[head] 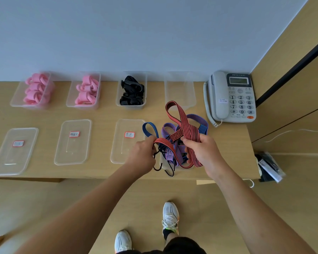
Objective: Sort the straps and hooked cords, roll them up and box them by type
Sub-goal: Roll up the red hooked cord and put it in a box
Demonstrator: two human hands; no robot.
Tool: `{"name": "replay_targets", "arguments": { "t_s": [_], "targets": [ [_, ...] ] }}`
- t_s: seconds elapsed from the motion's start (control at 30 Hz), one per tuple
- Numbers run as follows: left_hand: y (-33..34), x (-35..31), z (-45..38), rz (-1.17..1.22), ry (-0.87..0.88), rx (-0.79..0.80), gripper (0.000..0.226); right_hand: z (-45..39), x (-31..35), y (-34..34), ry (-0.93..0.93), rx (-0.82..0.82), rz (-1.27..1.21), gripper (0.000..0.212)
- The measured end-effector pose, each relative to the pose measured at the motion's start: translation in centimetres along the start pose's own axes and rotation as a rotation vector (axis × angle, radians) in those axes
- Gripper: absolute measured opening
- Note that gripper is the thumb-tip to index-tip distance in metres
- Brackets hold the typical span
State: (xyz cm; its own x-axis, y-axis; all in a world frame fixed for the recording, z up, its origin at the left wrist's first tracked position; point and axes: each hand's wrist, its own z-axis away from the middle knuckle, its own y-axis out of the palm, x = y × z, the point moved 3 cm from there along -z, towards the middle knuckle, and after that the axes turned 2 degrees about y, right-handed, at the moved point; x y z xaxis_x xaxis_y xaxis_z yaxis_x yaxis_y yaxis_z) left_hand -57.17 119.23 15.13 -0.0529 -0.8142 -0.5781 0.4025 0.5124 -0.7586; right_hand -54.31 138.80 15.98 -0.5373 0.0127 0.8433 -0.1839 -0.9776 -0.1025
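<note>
Four clear plastic boxes line the back edge of the wooden table (103, 114): two hold rolled pink straps (37, 88), one black straps (131, 92), one box (180, 88) is bare. Three flat labelled lids (73, 142) lie nearer. Toward the right front edge, both hands' fingers grasp a red-and-black striped flat cord (184, 123): left hand (142, 154), right hand (203, 151). Tangled blue and purple cords (171, 153), perhaps three, lie beneath, black wire hooks (170, 170) dangling.

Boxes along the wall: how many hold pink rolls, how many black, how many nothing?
Pink rolls: 2, the far-left box and its neighbour
Black straps: 1 box
Nothing inside: 1 box
Total: 4
</note>
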Motion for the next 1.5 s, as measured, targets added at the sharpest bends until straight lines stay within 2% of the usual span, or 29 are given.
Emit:
{"name": "replay_targets", "arguments": {
  "t_s": [0.2, 0.33, 0.53, 0.73, 0.83, 1.0, 1.17, 1.3, 1.37, 1.5],
  "targets": [
    [-1.0, -0.3, 0.7, 0.054, 0.084, -0.226, 0.021, 0.4, 0.4, 0.1, -0.016, 0.017, 0.009, 0.016],
    [-2.3, -0.1, 1.8, 0.095, -0.039, -0.34, 0.026, 0.7, 0.7, 0.3, -0.027, 0.015, -0.013, 0.014],
    [-2.3, 0.4, 2.3, 0.174, -0.169, -0.362, 0.036, 1.1, 0.7, 0.6, -0.041, 0.019, -0.017, 0.017],
    [-1.9, 0.5, 2.3, 0.152, -0.195, -0.363, 0.038, 1.5, 0.5, 1.0, -0.047, 0.019, -0.002, 0.017],
    [-1.6, 0.6, 2.1, 0.211, -0.227, -0.327, 0.034, 1.6, 0.7, 1.4, -0.101, 0.014, 0.057, 0.013],
    [-1.0, 1.7, 2.0, 0.556, -0.326, -0.241, 0.033, 1.7, 1.3, 2.0, -0.162, -0.01, 0.118, 0.024],
    [-0.5, 2.5, 2.2, 0.526, -0.286, -0.131, 0.033, 1.2, 1.8, 1.7, -0.109, 0.029, -0.116, 0.011],
    [-0.2, 2.3, 2.3, 0.549, -0.225, -0.047, 0.031, 0.8, 3.4, 2.1, -0.073, 0.167, -0.351, 0.018],
    [-0.3, 2.3, 2.4, 0.589, -0.213, 0.014, 0.038, 1.3, 4.7, 2.4, -0.076, 0.278, -0.428, 0.019],
    [-1.9, 2.4, 3.1, 0.704, -0.128, 0.197, 0.078, 2.2, 6.8, 3.1, -0.031, 0.474, -0.467, 0.027]
  ]
}}
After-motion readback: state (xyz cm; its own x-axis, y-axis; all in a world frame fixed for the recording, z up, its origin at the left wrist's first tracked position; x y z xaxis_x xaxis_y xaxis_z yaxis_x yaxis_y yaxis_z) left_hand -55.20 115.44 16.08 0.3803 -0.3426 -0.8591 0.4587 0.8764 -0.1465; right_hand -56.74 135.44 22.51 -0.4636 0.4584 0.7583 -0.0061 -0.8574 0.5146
